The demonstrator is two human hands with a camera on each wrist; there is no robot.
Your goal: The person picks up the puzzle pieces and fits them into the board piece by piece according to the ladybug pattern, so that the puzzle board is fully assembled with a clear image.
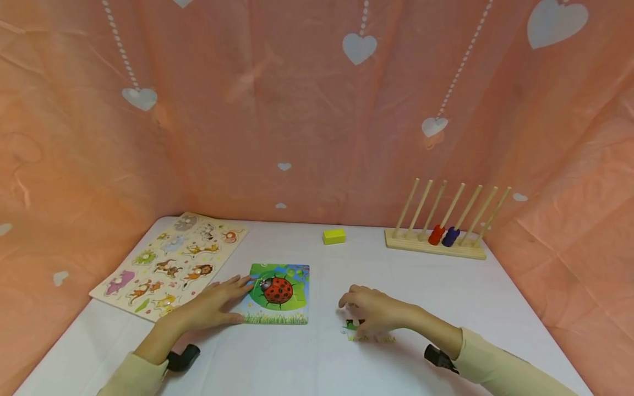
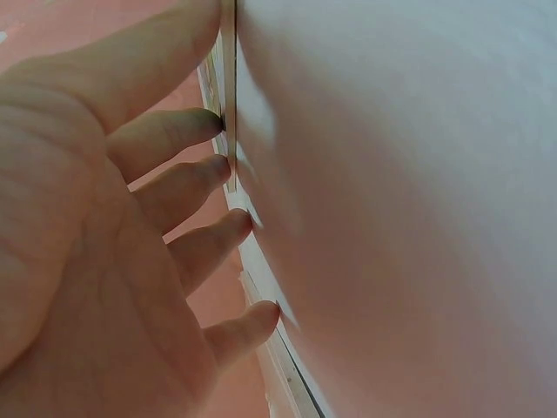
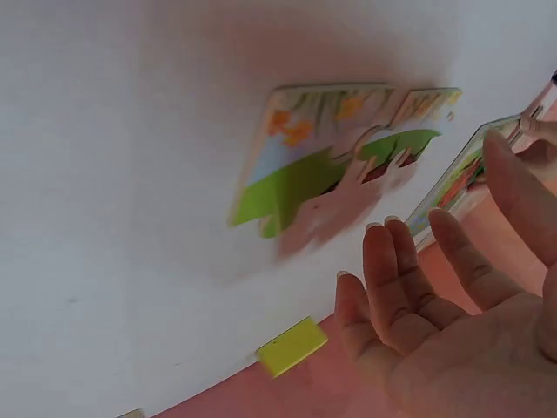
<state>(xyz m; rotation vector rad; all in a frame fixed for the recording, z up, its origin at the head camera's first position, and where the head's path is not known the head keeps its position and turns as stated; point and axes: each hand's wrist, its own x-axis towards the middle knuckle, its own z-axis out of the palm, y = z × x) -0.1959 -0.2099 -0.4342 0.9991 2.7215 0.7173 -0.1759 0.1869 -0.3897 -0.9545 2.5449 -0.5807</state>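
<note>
A square ladybug picture board (image 1: 299,300) lies flat on the white table. My left hand (image 1: 213,304) rests at its left side, fingers spread and fairly straight, fingertips and thumb at the board's edge. To the right of the board, my right hand (image 1: 376,309) hovers palm down with relaxed, slightly bent fingers. Beneath it lie jigsaw pieces (image 3: 300,178) with grass, orange flowers and a green patch, joined or side by side. The right wrist view shows a gap between those pieces and the fingertips. In the head view the hand covers most of them.
A wooden animal peg puzzle (image 1: 170,283) lies at the left. A yellow block (image 1: 334,237) sits toward the back. At the back right stands a wooden peg rack (image 1: 396,242) with red (image 1: 436,235) and blue (image 1: 451,237) pieces. A pink heart-patterned cloth (image 1: 307,121) hangs behind the table.
</note>
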